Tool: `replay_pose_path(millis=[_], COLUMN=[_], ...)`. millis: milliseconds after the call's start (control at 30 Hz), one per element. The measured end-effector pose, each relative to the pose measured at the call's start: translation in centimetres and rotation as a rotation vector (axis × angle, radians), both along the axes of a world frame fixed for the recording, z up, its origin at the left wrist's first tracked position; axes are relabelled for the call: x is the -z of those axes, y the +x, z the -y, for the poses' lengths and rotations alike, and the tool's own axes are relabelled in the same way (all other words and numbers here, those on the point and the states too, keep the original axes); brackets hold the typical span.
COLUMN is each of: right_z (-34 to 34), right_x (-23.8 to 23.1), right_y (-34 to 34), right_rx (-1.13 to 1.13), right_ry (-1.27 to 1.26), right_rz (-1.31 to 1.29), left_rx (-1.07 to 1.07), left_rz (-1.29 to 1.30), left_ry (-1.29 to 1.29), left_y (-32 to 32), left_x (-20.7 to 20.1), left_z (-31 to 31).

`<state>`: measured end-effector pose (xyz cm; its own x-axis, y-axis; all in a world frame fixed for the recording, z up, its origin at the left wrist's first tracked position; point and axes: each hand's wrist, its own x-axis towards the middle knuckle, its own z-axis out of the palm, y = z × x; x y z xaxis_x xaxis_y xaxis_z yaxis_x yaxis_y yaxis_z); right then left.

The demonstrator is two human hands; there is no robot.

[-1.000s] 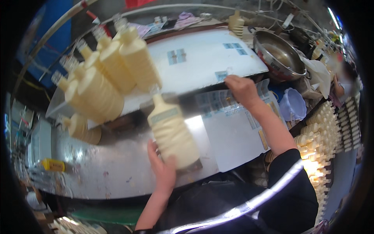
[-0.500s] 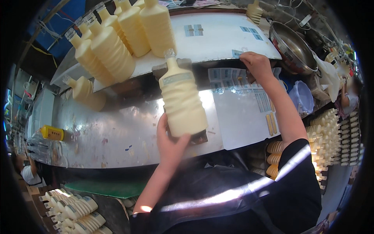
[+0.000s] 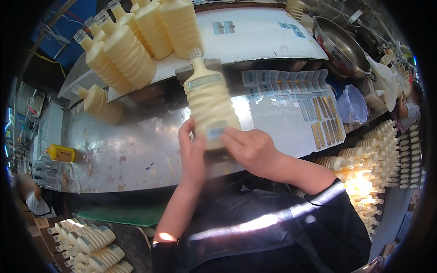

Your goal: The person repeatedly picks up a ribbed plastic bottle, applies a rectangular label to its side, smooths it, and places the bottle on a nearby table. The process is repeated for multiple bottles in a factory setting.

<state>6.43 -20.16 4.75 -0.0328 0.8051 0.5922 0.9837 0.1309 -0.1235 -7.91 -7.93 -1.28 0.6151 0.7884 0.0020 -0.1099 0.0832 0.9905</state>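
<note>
A cream-coloured ribbed bottle (image 3: 208,105) with a clear neck lies in front of me, neck pointing away, and a bluish strip (image 3: 204,82) crosses its shoulder. My left hand (image 3: 192,152) is wrapped around the lower left of the bottle. A small blue-grey label (image 3: 215,131) is against the bottle near its base. My right hand (image 3: 255,149) has its fingers pressed together on the right edge of that label. Right of the bottle, sheets of labels (image 3: 287,82) and gold strips (image 3: 325,120) lie on a white board (image 3: 277,132).
Several cream bottles (image 3: 129,57) stand on the white shelf (image 3: 255,41) at the back left. One bottle (image 3: 98,103) leans below them. A yellow bottle (image 3: 61,153) is far left. A metal pan (image 3: 341,45) and lilac bucket (image 3: 353,105) stand right; many bottles (image 3: 364,173) are stacked beyond.
My right hand has come from the far-right shelf edge down to the bottle, bringing a small label from there onto its lower front. My left hand stays on the bottle.
</note>
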Motion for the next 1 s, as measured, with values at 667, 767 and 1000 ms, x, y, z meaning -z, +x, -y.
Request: replay_pose_path(millis=[667, 767, 1000], right_z=[0.8, -1.4, -1.7], right_x=[0.1, 1.1, 3.0], right_y=[1.2, 2.4, 2.6], right_rx=[0.238, 0.419, 0.390], right_ry=[-0.260, -0.505, -0.406], right_rz=[-0.673, -1.106, -1.230], left_rx=[-0.139, -0.152, -0.123], left_rz=[-0.018, -0.149, -0.138], left_ry=[0.139, 0.267, 0.172], left_y=[1.0, 1.6, 1.7], left_x=[2.3, 1.9, 0.8], left_z=[0.8, 1.6, 1.7])
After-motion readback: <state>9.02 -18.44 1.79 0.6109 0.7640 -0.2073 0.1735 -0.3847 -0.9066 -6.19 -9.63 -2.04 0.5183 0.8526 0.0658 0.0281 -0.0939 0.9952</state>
